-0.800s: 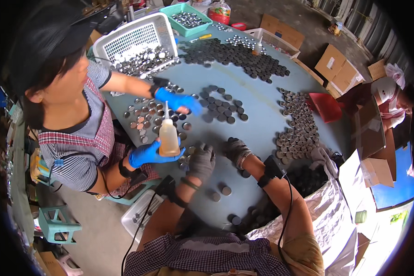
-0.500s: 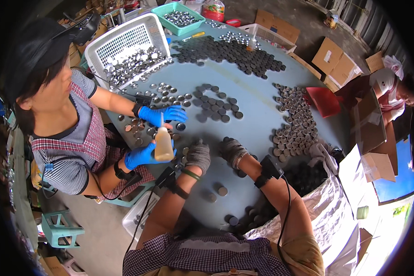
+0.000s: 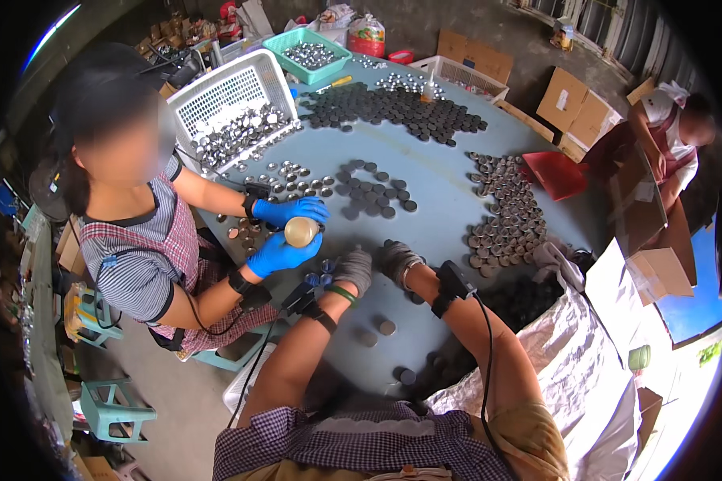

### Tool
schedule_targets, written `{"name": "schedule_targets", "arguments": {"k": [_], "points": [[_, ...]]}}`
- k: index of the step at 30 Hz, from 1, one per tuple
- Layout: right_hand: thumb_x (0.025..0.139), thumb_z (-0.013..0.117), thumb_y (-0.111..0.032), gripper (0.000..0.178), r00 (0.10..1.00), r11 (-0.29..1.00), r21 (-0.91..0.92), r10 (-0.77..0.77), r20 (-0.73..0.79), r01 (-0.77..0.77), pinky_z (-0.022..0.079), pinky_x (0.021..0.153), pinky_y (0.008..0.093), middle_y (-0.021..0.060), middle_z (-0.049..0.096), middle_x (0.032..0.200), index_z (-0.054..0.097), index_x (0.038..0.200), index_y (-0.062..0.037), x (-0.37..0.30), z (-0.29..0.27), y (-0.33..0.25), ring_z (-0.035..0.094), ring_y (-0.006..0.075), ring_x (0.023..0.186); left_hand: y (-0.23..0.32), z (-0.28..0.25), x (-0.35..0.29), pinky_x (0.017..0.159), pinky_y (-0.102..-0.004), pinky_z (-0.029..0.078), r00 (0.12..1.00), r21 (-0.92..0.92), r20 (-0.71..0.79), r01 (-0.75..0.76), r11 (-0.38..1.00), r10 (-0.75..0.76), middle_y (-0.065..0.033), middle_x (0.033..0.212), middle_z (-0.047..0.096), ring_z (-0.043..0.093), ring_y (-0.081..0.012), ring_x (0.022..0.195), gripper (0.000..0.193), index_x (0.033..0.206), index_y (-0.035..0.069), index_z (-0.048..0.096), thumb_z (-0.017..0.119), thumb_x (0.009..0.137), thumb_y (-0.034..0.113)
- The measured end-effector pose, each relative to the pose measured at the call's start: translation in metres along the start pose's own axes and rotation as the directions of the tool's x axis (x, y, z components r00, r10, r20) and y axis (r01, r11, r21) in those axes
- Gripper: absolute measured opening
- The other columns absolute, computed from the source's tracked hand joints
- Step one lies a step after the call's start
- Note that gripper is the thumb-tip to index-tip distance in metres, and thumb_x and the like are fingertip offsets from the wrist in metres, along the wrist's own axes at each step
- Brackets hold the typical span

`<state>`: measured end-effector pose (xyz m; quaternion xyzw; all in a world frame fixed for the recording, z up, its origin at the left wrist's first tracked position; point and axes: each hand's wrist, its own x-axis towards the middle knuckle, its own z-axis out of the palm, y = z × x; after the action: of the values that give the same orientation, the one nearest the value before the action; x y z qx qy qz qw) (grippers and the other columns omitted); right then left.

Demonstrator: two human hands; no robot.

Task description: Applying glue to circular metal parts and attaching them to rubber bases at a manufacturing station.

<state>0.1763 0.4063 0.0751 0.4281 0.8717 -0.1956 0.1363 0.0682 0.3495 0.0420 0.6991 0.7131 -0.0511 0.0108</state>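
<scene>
- Glare at 4 o'clock; white sack (image 3: 573,365) washed out.
- Bluish-white light streak (image 3: 52,36), 10 o'clock.
- Glints on metal caps (image 3: 245,132), 10–11 o'clock.
- Shadow near 6 o'clock; dark discs (image 3: 405,375) lose detail.
- Co-worker's head (image 3: 121,132) blurred, 10 o'clock.
- Fisheye bends tabletop (image 3: 437,200) edge; black rim.

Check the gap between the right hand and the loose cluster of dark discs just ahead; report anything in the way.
Nothing visible stands between the right hand and the dark discs: only bare tabletop shows there. The co-worker's blue gloves are off to the left, outside that gap.
</scene>
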Motion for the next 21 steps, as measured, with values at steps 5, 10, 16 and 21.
{"name": "schedule_targets", "arguments": {"k": [5, 10, 16, 21], "points": [[0.076, 0.062, -0.023, 0.026, 0.937, 0.935, -0.274, -0.286, -0.201, 0.227, 0.050, 0.078, 0.0377, 0.0154, 0.064, 0.098, 0.064, 0.096, -0.0066, -0.004, 0.002, 0.008, 0.059, 0.0332, 0.094, -0.001, 0.010, -0.008, 0.088, -0.0437, 0.047, 0.999, -0.267, 0.037, -0.020, 0.963, 0.031, -0.0166, 0.108, 0.063, 0.060, -0.0304, 0.103, 0.025, 0.097, 0.010, 0.065, 0.064, 0.078, 0.025], [0.071, 0.062, -0.024, 0.024, 0.903, 0.981, 0.110, -0.103, -0.417, 0.162, 0.050, 0.072, 0.0391, 0.0143, 0.064, 0.086, 0.060, 0.088, -0.0068, 0.008, 0.014, 0.074, 0.061, 0.0336, 0.084, 0.003, 0.001, -0.005, 0.086, -0.0412, 0.047, 0.978, -0.457, -0.186, 0.001, 0.890, -0.096, -0.0194, 0.104, 0.059, 0.058, -0.0357, 0.097, 0.030, 0.093, 0.005, 0.063, 0.066, 0.067, 0.020], [0.070, 0.063, -0.027, 0.037, 0.924, 0.996, 0.084, 0.022, -0.382, 0.011, 0.049, 0.079, 0.0406, 0.0164, 0.064, 0.095, 0.062, 0.102, -0.0087, -0.013, -0.005, 0.080, 0.061, 0.0350, 0.091, -0.007, 0.004, -0.015, 0.086, -0.0432, 0.046, 0.972, -0.423, -0.222, -0.019, 0.906, -0.083, -0.0220, 0.105, 0.056, 0.055, -0.0378, 0.101, 0.035, 0.097, 0.003, 0.058, 0.066, 0.067, 0.017], [0.070, 0.064, -0.028, 0.035, 0.902, 0.998, -0.012, -0.060, -0.429, 0.061, 0.048, 0.082, 0.0411, 0.0165, 0.064, 0.098, 0.063, 0.099, -0.0081, 0.005, 0.001, 0.077, 0.060, 0.0356, 0.094, -0.010, 0.008, -0.005, 0.087, -0.0440, 0.047, 0.992, -0.403, -0.121, -0.011, 0.915, -0.041, -0.0214, 0.109, 0.055, 0.055, -0.0377, 0.102, 0.037, 0.101, 0.003, 0.057, 0.066, 0.068, 0.017]]}}
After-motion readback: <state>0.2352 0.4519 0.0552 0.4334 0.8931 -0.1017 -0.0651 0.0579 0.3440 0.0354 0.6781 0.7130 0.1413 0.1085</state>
